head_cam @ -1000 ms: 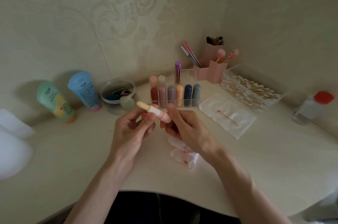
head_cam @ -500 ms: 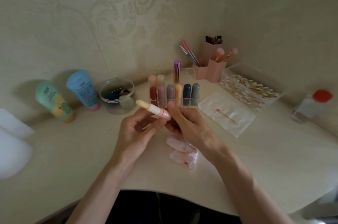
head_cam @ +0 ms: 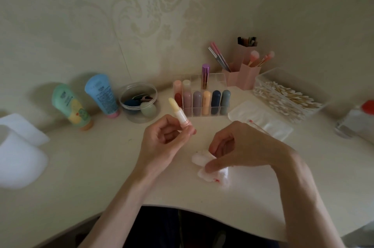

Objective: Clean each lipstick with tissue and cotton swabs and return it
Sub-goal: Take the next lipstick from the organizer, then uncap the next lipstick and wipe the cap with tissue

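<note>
Lipstick (head_cam: pixel 179 112), uncapped w/ pale yellow stick wound out, is held by the left hand (head_cam: pixel 162 142), fingers curled round its pink base. It is tilted to the left, above the table (head_cam: pixel 101 156), just near of the clear organizer (head_cam: pixel 217 78) where other lipsticks (head_cam: pixel 206 104) are stood. Crumpled tissue (head_cam: pixel 221 177) w/ red stains is lying on the table at right & is pinched by the right hand (head_cam: pixel 238 146), thumb against curled fingers.

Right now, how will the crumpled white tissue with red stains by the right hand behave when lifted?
Likely floppy: the crumpled white tissue lies in soft folds, so it should sag from the pinch of the right hand. Probably very light; a push would bunch it rather than roll it.
</note>
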Tool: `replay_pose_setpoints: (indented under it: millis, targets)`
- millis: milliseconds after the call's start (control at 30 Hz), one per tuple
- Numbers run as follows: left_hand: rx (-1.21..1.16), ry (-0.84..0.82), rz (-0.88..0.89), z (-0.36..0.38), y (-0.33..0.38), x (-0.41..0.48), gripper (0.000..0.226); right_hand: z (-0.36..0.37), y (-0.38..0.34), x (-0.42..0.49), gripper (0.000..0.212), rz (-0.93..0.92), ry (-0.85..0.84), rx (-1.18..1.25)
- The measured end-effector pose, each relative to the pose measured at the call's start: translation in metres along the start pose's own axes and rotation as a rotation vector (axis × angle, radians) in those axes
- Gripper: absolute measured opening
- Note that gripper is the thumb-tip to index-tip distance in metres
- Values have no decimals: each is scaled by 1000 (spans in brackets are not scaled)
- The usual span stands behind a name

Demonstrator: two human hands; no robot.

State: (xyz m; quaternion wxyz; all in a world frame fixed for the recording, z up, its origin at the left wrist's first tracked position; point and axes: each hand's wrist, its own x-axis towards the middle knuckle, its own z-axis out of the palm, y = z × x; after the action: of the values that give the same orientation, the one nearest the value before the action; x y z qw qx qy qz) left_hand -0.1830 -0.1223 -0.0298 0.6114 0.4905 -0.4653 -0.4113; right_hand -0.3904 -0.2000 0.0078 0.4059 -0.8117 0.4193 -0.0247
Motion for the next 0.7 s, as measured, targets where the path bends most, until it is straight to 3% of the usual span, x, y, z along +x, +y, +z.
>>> replay_pose_setpoints:
  millis: [133, 333, 467, 567, 700]
  targets:
    - [-41, -16, 7, -1, 0, -1, 29, 9, 3, 9, 17, -152, 115, -55]
    - [-33, -58, 22, -1, -3, 0, 29, 13, 5, 21, 5, -280, 445, 231]
    - [-22, -78, -6, -1, -3, 0, 26, 19, 2, 22, 12, -295, 561, 297]
    - [1, -102, -44, 0, -4, 0, 21, 23, -2, 22, 17, -280, 591, 408]
    - [18, -100, -53, -2, -4, 1, 18, 22, -7, 18, 16, -293, 495, 528]
